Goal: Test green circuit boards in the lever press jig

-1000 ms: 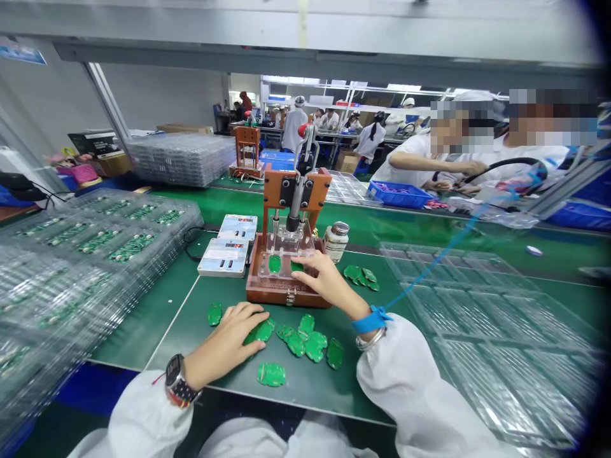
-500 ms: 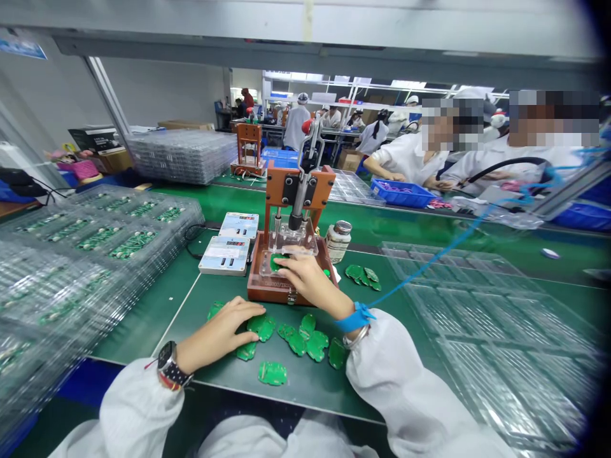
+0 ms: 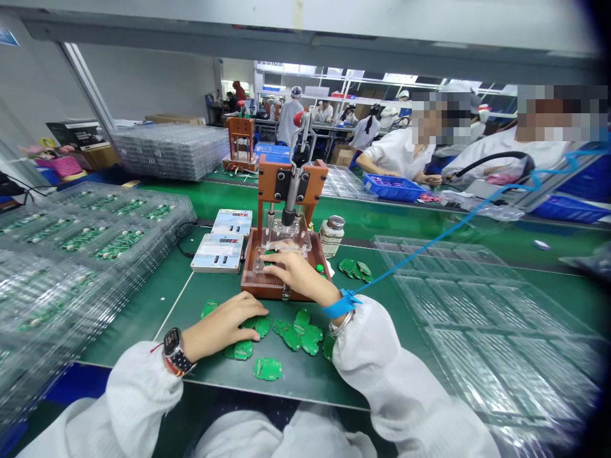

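Note:
My right hand (image 3: 298,272) reaches over the base of an orange and brown test fixture (image 3: 292,175), its fingers stretched out and apart. The fingertips lie at a green circuit board (image 3: 270,252) in the clear nest, most of which the hand covers. My left hand (image 3: 226,324) rests palm down with fingers spread over green circuit boards (image 3: 261,326) on the bench. Part of that pile is hidden beneath it. More loose boards (image 3: 300,331) lie between my hands, and a single board (image 3: 268,369) sits near the front edge.
Left of the fixture stand two meter boxes (image 3: 217,252). A jar (image 3: 331,235) and a small group of boards (image 3: 356,270) are at its right. Clear trays holding boards (image 3: 119,222) are stacked left; other clear trays (image 3: 468,299) lie right. A blue cord (image 3: 429,238) runs from my right wristband.
The view has shifted slightly, moving the scene left. My left hand has slid a little right over the boards. My right hand stays at the nest and now covers more of the board there.

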The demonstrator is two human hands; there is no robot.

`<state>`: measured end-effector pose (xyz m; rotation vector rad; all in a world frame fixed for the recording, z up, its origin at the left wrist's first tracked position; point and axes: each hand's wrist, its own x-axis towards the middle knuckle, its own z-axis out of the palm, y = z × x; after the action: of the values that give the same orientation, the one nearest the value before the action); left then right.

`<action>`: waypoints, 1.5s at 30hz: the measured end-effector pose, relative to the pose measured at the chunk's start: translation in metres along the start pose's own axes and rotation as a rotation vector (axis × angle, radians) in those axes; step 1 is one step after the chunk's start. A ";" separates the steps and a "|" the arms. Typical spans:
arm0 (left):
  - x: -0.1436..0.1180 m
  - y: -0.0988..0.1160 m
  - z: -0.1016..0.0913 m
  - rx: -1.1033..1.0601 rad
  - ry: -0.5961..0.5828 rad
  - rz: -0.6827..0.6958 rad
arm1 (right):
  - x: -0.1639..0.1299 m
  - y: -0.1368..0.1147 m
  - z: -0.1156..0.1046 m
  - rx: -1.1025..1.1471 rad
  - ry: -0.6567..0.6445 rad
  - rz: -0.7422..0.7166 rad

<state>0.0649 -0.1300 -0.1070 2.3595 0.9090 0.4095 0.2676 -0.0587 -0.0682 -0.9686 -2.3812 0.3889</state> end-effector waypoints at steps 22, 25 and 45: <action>0.000 -0.013 0.014 0.015 0.037 0.039 | -0.027 -0.010 0.014 -0.222 0.283 -0.117; -0.006 -0.007 0.004 0.004 -0.043 -0.029 | -0.056 -0.006 0.001 -0.201 0.330 -0.158; -0.004 -0.022 -0.011 -0.106 -0.055 0.005 | -0.142 0.136 -0.031 -0.335 0.417 0.491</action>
<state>0.0457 -0.1151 -0.1115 2.2658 0.8365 0.3834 0.4465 -0.0620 -0.1557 -1.6186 -1.8448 -0.0489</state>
